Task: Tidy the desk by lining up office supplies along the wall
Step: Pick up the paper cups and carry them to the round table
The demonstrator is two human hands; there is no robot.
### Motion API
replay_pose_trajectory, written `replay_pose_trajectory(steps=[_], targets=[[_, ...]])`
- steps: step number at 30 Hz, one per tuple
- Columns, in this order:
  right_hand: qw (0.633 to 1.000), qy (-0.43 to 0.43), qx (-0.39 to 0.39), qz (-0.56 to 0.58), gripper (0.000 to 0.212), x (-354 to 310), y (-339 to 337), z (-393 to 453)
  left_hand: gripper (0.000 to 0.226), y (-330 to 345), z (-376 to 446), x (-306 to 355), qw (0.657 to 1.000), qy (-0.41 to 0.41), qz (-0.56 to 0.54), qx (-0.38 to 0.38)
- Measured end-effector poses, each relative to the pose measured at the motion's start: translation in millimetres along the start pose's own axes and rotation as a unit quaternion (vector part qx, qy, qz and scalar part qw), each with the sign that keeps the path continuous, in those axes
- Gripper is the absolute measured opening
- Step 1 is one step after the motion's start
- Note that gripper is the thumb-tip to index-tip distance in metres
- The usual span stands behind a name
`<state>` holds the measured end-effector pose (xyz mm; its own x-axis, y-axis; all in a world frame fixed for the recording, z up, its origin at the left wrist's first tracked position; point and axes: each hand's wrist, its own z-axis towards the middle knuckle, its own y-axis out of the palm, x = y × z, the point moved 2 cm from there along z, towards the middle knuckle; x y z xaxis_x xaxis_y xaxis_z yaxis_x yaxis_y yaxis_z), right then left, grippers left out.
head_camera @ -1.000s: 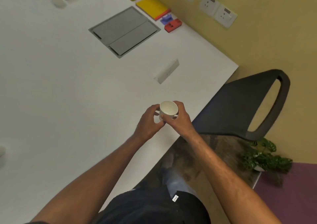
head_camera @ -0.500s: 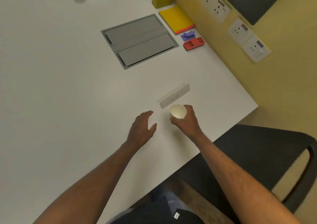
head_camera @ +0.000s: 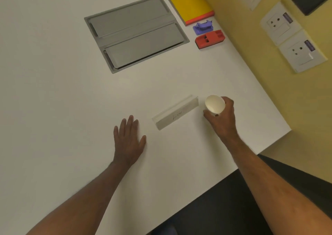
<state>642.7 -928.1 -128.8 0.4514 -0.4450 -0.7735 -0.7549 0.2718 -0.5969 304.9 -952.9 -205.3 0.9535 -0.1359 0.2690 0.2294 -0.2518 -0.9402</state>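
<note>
Head view, the only one we have: the right hand (head_camera: 221,116) has its fingers curled round a small white cup (head_camera: 215,104), gripping it from the side, mouth tipped up toward the camera. Whether its base touches the desk (head_camera: 53,91) I cannot tell. The cup sits just beside the right end of the white name card (head_camera: 177,114), on the wall side of it. The left hand (head_camera: 128,141) lies flat on the desk, fingers straight and together, holding nothing, near the name card's left end.

Beyond the name card, the line is already forming along the yellow wall (head_camera: 242,64): a red stapler (head_camera: 210,39), a purple clip (head_camera: 203,27) touching behind it, then a yellow notepad (head_camera: 188,2). A grey hatch (head_camera: 136,33) sits in the desk, left of that row.

The step in hand looks like carrying the cup to the wall. To do it well, I'd say keep the cup upright, travel it past the name card without nudging it, and set it down next in the row, close to the wall and just this side of the stapler, mouth up.

As for direction: the cup's axis leans slightly, opening angled up and left. The name card's long axis runs diagonally, its right end pointing toward the wall, roughly square to the wall rather than along it, so it likely needs turning.
</note>
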Motion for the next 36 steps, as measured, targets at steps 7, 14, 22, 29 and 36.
replay_pose_trajectory(steps=[7, 14, 22, 29, 36], targets=[[1.0, -0.003, 0.016, 0.001, 0.079, 12, 8, 58, 0.069, 30, 7, -5, 0.996, -0.008, 0.08, 0.038], [1.0, 0.001, 0.005, -0.007, 0.076, 8, 25, 86, 0.069, 38, 9, -8, 0.994, -0.009, 0.091, 0.062], [1.0, 0.004, 0.004, -0.016, 0.076, 10, 32, 92, 0.068, 39, 9, -8, 0.994, -0.011, 0.084, 0.068], [1.0, 0.001, 0.001, -0.015, 0.083, 13, 34, 94, 0.069, 39, 9, -9, 0.995, -0.013, 0.082, 0.062], [0.999, 0.032, -0.008, -0.001, 0.099, 29, 25, 75, 0.069, 39, 9, -8, 0.995, -0.008, 0.086, 0.052]])
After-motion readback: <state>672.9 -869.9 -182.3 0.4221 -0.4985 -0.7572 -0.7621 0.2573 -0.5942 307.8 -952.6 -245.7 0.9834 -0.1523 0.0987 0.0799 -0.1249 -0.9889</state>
